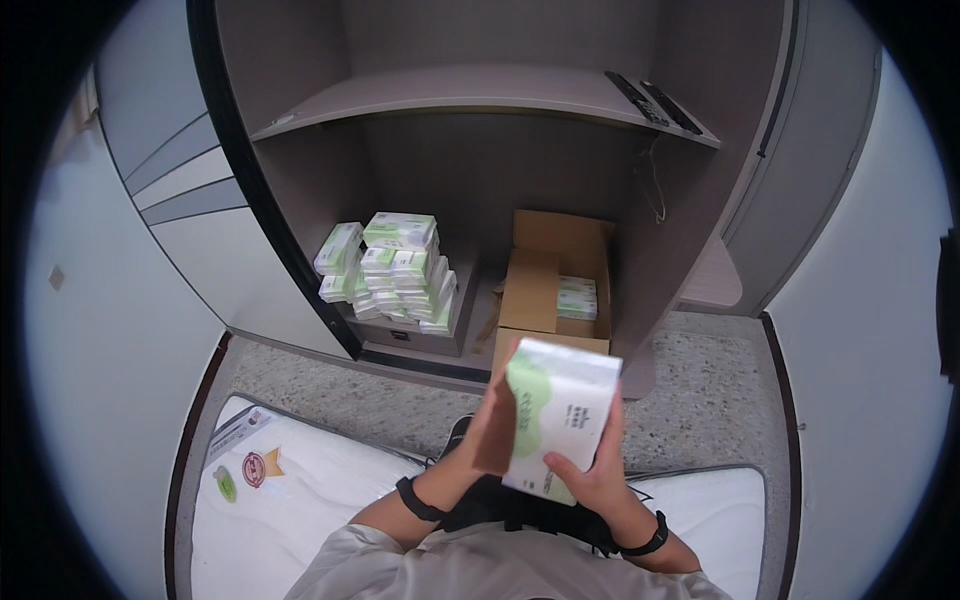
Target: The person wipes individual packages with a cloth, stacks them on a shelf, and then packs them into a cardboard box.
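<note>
A white and green soft pack of tissues is held up in front of my body, tilted, its printed face towards me. My right hand grips its lower right side, thumb across the front. On its left side is my left hand, with its fingers mostly hidden by the pack. Just beyond stands an open cardboard box, with a few similar packs inside. To the left, a stack of tissue packs rests on a low drawer unit inside the wardrobe.
Two remote controls lie on the wardrobe shelf above. A thin cord hangs beneath its right end. Around me are a white mattress, the speckled floor and a wall on the right.
</note>
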Tool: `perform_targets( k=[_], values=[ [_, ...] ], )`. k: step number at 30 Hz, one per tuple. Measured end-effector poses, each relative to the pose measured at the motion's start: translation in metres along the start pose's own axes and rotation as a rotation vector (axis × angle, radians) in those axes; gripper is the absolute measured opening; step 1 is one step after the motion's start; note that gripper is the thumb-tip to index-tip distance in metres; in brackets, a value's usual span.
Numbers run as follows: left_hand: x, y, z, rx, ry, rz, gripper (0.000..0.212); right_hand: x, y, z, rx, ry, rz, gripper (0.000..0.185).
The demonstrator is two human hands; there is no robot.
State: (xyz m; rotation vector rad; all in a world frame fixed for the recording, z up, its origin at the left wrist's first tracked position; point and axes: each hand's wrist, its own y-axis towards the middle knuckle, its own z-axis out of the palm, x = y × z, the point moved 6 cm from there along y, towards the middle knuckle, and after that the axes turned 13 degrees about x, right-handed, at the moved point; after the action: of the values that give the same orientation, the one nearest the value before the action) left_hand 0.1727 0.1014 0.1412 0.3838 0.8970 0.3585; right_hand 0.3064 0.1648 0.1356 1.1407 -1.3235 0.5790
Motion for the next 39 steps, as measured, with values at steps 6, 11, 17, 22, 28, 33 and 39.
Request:
perform_targets(
  k=[6,11,17,22,28,33,39],
  values=[
    [-0.018,0.019,-0.016,-0.049,0.115,0.0,0.084,-0.024,-0.017,0.006,0.155,0.187,0.057,0.099],
    [0.018,0.004,-0.014,-0.118,-0.271,-0.076,0.075,-0.029,-0.005,-0.013,-0.053,0.33,-0.006,0.085],
    [0.015,-0.01,-0.009,-0.006,-0.107,0.031,0.099,-0.02,-0.005,-0.006,0.054,-0.39,0.022,0.1],
    [-0.002,-0.005,0.008,0.099,0.063,0.091,0.096,-0.001,0.003,0.009,0.123,-0.196,0.011,0.128],
    [-0.01,0.023,-0.003,0.034,0.274,-0.093,0.094,-0.027,-0.017,0.022,0.366,-0.271,-0.147,0.127],
    [0.025,0.011,0.007,0.183,0.1,-0.05,0.088,-0.032,-0.022,0.011,0.021,0.042,-0.159,0.121],
    [0.067,-0.013,0.018,0.182,0.099,-0.155,0.097,-0.023,-0.01,-0.032,-0.28,0.294,-0.193,0.113]
  ],
)
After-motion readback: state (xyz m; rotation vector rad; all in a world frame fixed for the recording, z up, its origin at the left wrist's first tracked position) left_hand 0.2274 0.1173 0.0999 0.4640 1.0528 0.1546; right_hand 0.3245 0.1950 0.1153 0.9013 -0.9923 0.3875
